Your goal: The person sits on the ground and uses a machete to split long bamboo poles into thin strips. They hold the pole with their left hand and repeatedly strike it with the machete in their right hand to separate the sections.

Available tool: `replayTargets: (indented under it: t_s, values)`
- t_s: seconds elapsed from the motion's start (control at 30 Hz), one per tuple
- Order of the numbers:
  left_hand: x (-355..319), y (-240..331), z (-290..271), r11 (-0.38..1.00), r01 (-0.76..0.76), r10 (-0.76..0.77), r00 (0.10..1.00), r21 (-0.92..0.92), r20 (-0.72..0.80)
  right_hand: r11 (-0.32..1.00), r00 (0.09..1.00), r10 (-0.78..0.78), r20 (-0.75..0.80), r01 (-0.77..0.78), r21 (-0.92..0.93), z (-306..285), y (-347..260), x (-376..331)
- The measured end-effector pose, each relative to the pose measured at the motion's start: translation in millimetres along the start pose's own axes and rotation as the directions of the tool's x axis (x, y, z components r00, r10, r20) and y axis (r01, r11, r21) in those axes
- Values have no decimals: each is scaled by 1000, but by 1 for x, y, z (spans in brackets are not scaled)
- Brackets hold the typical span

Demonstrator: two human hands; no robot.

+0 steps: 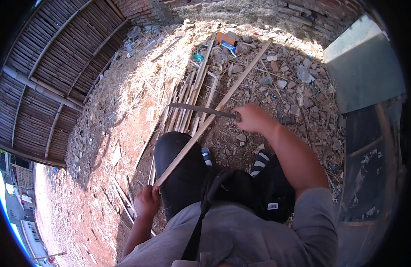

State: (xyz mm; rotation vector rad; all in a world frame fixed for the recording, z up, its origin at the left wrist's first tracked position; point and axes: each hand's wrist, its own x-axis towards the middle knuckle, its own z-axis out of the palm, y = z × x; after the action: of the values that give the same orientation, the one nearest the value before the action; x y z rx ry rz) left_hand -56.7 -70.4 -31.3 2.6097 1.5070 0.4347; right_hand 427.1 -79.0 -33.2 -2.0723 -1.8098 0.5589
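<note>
A long pale wooden slat (pixel 242 81) runs from my left side across my bent left knee and away toward the rubble at far right. My left hand (pixel 147 201) is closed at its near end, beside the knee. With my right hand (pixel 251 119) I grip the handle of a machete (pixel 194 108), its dark blade pointing left. The blade lies across the slat in view, just beyond the knee; whether its edge touches the wood I cannot tell. Under and past the blade, a pile of narrow wooden strips (pixel 183 106) rests on the ground.
Stones and litter (pixel 299 89) cover the ground ahead and right, near a brick wall (pixel 285 13). A woven bamboo wall (pixel 67 49) stands left. Grey-green panels (pixel 365 66) rise close on my right. More loose strips (pixel 123 198) lie beside my left hand.
</note>
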Motion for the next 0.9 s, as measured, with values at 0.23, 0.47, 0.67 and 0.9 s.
replayTargets:
  t_s: [0.23, 0.47, 0.67, 0.9]
  values:
    - [-10, -20, 8, 1000, -24, 24, 999, 1, -44, 982, 987, 155, -44, -149, 118, 2, 34, 11]
    - [-1, -12, -7, 999, -38, 39, 999, 28, -18, 981, 976, 159, -151, -138, 137, -22, 34, -1]
    - [-5, -22, 2, 998, -52, 51, 999, -44, -7, 981, 978, -183, -96, 176, -78, 0, 1, -2]
    - [1, -34, -8, 994, -88, 88, 996, -62, -7, 962, 949, 222, -222, -176, 210, -14, 51, 5]
